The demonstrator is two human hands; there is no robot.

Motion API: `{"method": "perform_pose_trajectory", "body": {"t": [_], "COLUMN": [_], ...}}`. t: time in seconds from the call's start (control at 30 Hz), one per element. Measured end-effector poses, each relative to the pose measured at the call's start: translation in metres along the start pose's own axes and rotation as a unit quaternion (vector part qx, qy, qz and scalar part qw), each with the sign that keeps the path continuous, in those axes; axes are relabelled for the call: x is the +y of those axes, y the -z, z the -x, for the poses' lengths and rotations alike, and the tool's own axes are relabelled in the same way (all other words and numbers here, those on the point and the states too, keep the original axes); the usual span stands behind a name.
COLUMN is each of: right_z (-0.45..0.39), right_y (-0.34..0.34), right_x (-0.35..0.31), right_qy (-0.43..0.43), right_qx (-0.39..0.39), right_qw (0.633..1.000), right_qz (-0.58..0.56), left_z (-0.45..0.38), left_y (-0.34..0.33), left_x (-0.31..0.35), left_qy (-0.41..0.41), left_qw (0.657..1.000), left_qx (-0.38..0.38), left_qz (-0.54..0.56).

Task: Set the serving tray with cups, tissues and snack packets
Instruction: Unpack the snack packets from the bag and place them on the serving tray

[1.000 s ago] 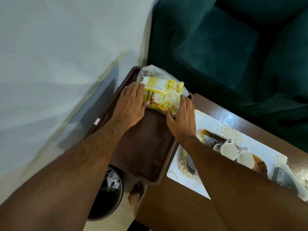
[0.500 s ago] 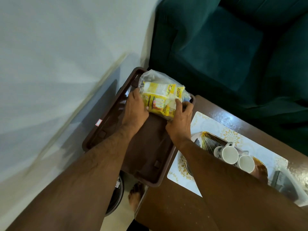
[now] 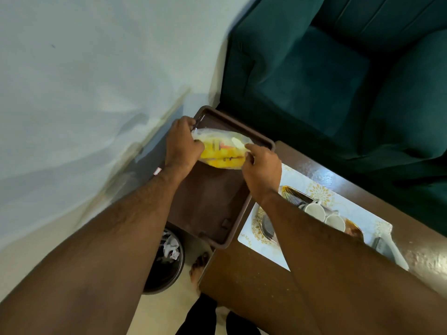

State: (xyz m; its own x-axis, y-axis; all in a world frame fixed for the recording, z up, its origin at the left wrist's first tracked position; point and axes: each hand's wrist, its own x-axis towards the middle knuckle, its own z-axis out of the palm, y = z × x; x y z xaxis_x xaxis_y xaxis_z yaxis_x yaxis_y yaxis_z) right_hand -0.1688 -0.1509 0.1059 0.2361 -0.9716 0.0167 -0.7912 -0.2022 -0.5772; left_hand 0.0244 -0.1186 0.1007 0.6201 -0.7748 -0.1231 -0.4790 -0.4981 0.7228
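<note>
Gripping the snack packet [image 3: 223, 152] at opposite ends, left hand [image 3: 182, 147] and right hand [image 3: 262, 169] hold its long axis crosswise over the brown tray [image 3: 208, 209]'s far end

The room is dim and a bit yellow. Soft shadows lie on the pale wall [image 3: 96, 93]. The brown tabletop [image 3: 326, 172] shines with glare. The snack bag [image 3: 222, 153] looks smeared, maybe from moving. Straight lines bend near the edges of the wide view.
</note>
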Motion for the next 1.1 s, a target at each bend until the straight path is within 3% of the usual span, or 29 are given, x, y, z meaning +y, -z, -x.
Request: {"method": "perform_pose_trajectory", "body": {"t": [0.2,0.27,0.37,0.47,0.63,0.73,0.8,0.97,1.1], "right_z": [-0.009,-0.014,-0.017,-0.019,-0.017,-0.015,-0.017,-0.020,-0.021], "right_y": [0.030,0.035,0.043,0.051,0.068,0.073,0.073,0.078,0.085], "right_x": [-0.027,-0.032,-0.038,-0.042,-0.044,-0.042,-0.042,-0.041,-0.039], "right_qy": [-0.024,-0.030,-0.040,-0.038,0.002,0.092,0.097,0.106,0.117], "right_qx": [0.025,0.007,-0.008,-0.026,0.002,-0.018,-0.054,0.063,0.059], "right_qw": [0.999,0.998,0.992,0.985,0.986,0.995,0.993,0.992,0.991], "right_qz": [-0.026,-0.054,-0.123,-0.165,-0.169,-0.030,0.040,-0.002,0.007], "left_z": [-0.004,-0.002,0.003,0.010,0.016,0.015,0.015,0.010,0.001], "left_y": [0.039,0.047,0.057,0.063,0.074,0.075,0.075,0.071,0.071], "left_x": [0.032,0.035,0.034,0.038,0.067,0.079,0.086,0.091,0.084], "left_qy": [-0.087,-0.149,-0.260,-0.319,-0.314,-0.334,-0.359,-0.388,-0.315], "left_qw": [0.995,0.989,0.947,0.900,0.930,0.923,0.917,0.913,0.947], "left_qx": [0.022,-0.014,-0.138,-0.156,-0.091,-0.084,-0.079,-0.039,-0.034], "left_qz": [0.036,0.021,-0.129,-0.253,-0.169,-0.171,-0.153,-0.117,-0.046]}}
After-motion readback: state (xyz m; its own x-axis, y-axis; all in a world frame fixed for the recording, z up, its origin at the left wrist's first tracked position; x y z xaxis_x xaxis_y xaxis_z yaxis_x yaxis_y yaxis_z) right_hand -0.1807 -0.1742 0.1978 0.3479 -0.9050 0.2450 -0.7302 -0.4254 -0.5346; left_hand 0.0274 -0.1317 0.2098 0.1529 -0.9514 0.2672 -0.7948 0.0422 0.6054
